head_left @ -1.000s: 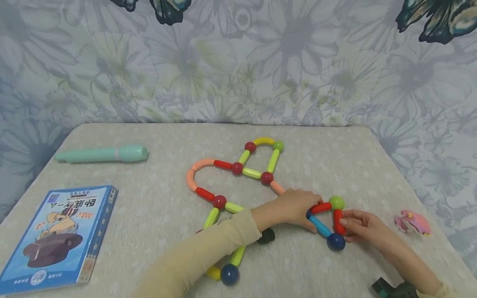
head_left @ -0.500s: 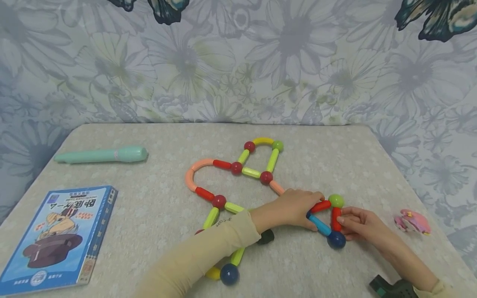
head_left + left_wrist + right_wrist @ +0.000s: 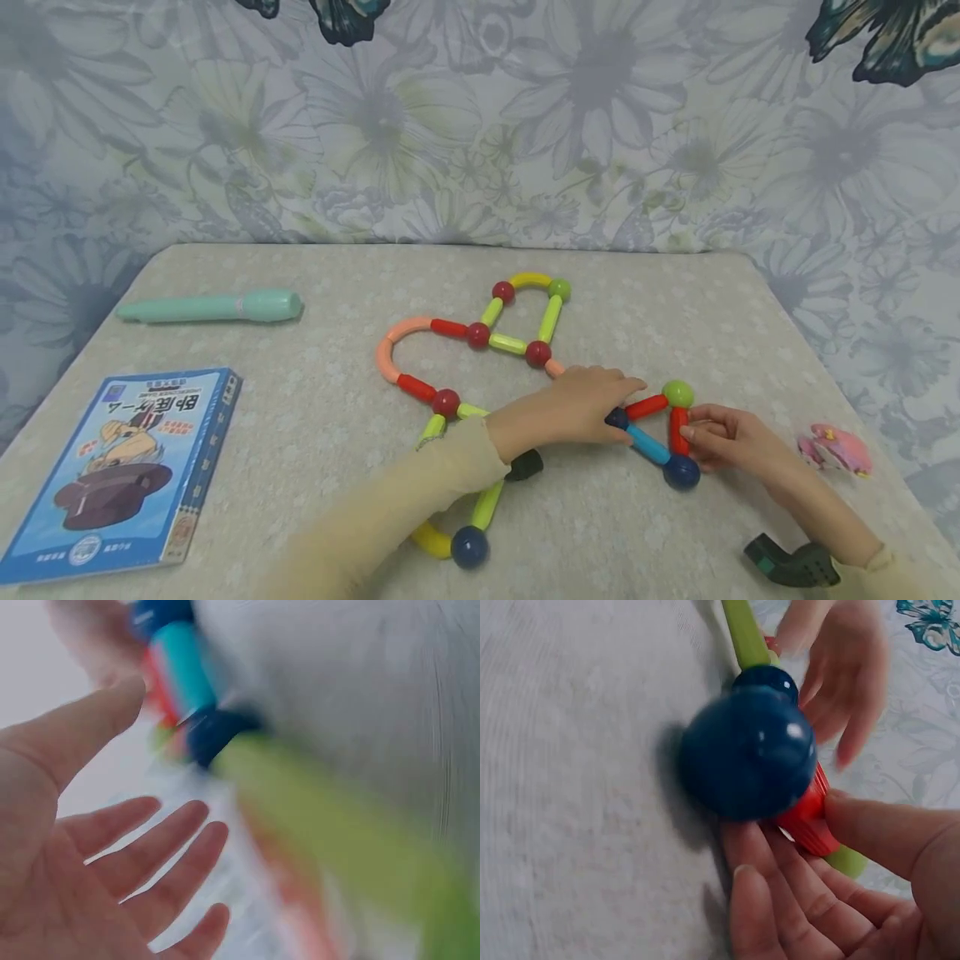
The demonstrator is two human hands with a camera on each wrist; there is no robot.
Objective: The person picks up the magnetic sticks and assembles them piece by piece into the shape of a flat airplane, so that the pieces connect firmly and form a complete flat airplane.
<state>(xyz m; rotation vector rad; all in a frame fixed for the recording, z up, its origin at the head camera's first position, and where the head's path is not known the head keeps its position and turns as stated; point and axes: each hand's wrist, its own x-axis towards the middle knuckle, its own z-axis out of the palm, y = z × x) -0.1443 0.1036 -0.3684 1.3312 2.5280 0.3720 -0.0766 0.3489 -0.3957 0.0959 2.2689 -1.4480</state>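
In the head view, my right hand (image 3: 738,442) pinches a red magnetic rod (image 3: 678,431) between thumb and fingers. That rod joins a green ball (image 3: 678,394) to a dark blue ball (image 3: 681,472). A second red rod (image 3: 647,407) and a light-blue rod (image 3: 648,444) run from these balls to another dark blue ball (image 3: 617,418), forming a triangle. Beside this ball is my left hand (image 3: 570,408), partly over the figure. The left wrist view shows its fingers spread and holding nothing. My left arm hides part of the lower figure.
The remaining figure has lime rods (image 3: 508,343), red balls (image 3: 537,354), a peach curved rod (image 3: 390,346) and a yellow curve (image 3: 432,542). A blue box (image 3: 120,475) and mint-green pen-shaped object (image 3: 210,307) lie left. A pink trinket (image 3: 835,450) sits right.
My left hand has loosened and shifted slightly left, showing more of the dark blue ball at the triangle's corner. My right hand stays at the red rod. The head view has shifted a little.
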